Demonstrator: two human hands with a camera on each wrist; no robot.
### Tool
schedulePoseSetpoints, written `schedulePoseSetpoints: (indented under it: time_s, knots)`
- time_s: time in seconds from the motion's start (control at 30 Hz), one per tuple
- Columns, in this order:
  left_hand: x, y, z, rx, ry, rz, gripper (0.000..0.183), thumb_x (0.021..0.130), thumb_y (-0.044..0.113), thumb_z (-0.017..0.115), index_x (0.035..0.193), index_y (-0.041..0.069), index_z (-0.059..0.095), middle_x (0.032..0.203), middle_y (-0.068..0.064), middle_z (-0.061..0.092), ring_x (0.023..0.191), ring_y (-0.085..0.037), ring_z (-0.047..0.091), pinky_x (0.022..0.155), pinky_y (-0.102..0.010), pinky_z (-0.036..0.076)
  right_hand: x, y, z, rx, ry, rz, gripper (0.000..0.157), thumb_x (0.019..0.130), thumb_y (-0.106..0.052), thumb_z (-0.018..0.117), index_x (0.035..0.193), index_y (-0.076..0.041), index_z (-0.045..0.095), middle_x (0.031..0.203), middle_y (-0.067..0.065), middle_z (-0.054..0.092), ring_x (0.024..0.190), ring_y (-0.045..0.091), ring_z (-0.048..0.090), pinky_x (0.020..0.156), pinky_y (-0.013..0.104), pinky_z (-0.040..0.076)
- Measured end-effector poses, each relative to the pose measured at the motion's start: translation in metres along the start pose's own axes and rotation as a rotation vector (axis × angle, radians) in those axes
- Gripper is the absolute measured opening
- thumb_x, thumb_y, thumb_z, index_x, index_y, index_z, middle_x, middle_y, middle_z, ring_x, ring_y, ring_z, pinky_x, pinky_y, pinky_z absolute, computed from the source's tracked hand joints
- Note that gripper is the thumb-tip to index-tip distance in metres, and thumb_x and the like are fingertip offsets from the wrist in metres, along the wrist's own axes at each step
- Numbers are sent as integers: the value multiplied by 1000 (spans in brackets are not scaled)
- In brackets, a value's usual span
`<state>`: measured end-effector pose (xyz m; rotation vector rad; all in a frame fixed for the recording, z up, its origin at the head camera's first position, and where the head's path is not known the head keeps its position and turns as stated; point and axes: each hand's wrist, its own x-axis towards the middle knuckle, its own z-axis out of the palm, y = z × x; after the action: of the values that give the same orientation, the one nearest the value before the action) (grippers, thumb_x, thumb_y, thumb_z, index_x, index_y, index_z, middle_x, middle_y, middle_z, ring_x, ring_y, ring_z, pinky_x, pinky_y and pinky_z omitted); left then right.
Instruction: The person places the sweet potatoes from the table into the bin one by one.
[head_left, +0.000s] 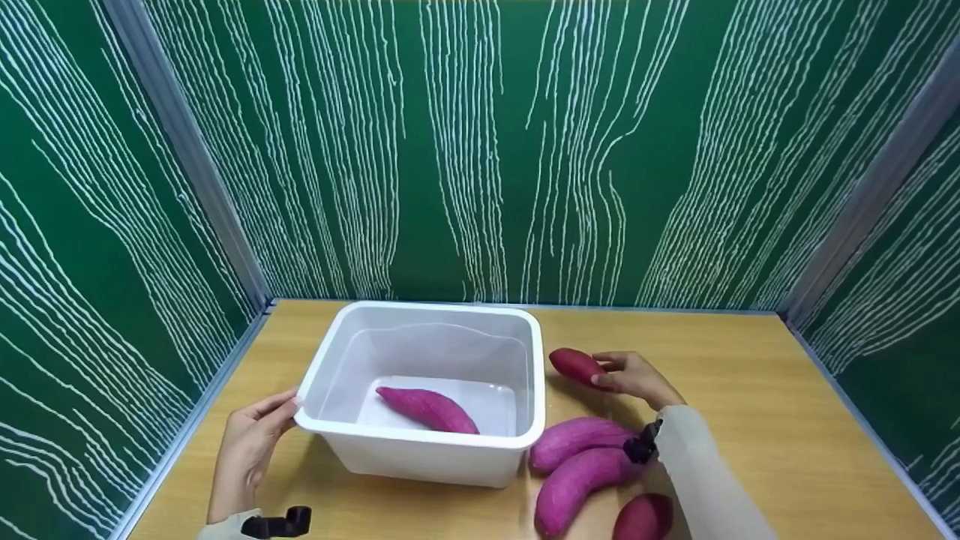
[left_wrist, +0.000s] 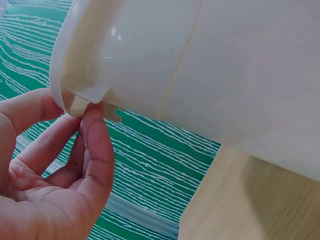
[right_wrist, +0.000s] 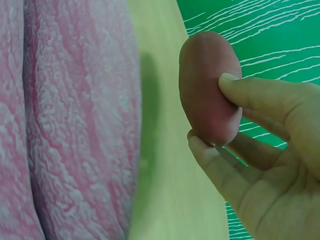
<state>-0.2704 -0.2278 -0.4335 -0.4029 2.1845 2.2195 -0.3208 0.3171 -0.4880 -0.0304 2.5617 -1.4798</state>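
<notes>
A white plastic bin (head_left: 420, 459) stands on the wooden table, and a purple sweet potato (head_left: 429, 409) lies on its floor. My left hand (head_left: 253, 444) grips the bin's near left rim corner; the left wrist view shows thumb and fingers around the lip (left_wrist: 75, 100). Right of the bin, my right hand (head_left: 636, 377) pinches a smooth dark red sweet potato (head_left: 579, 367) by one end. In the right wrist view, the thumb lies on the side of this red sweet potato (right_wrist: 207, 85), with fingers at its lower end.
Two purple sweet potatoes (head_left: 581, 480) lie side by side right of the bin, partly under the right wrist. Another dark red one (head_left: 641, 517) sits at the bottom edge beside the right sleeve. Green panels with white lines (head_left: 465, 150) wall the table (head_left: 787, 420) at the back and sides.
</notes>
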Motion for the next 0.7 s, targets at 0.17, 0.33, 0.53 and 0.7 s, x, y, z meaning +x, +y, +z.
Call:
schedulePoseSetpoints:
  time_s: [0.17, 0.33, 0.53, 0.7]
  knots:
    - [-1, 0, 0, -16, -3, 8, 33, 86, 12, 72, 117, 0, 67, 97, 8, 70, 88, -5, 65, 81, -21, 56, -7, -10, -4, -23, 10, -17, 57, 89, -14, 66, 136, 10, 46, 128, 34, 54, 106, 29, 63, 84, 33, 57]
    - [-1, 1, -1, 12, -4, -14, 38, 87, 15, 71, 121, 1, 64, 102, 7, 69, 90, -3, 65, 83, -20, 55, -12, -19, -8, -62, 25, -48, 54, 88, -14, 66, 134, 9, 48, 127, 32, 56, 104, 27, 63, 81, 30, 56]
    - [-1, 2, -1, 36, -15, -13, 46, 87, 21, 72, 126, 1, 60, 111, 5, 68, 92, -3, 64, 84, -18, 54, -20, -28, -12, -92, 31, -57, 55, 88, -18, 68, 135, 6, 50, 128, 30, 57, 102, 25, 64, 82, 29, 54]
    - [-1, 0, -2, 22, -15, -12, 41, 86, 19, 72, 123, 2, 63, 104, 8, 69, 90, -3, 65, 83, -19, 54, -27, -38, -14, -92, 22, -75, 56, 88, -18, 68, 135, 6, 49, 128, 30, 56, 105, 27, 63, 83, 28, 54]
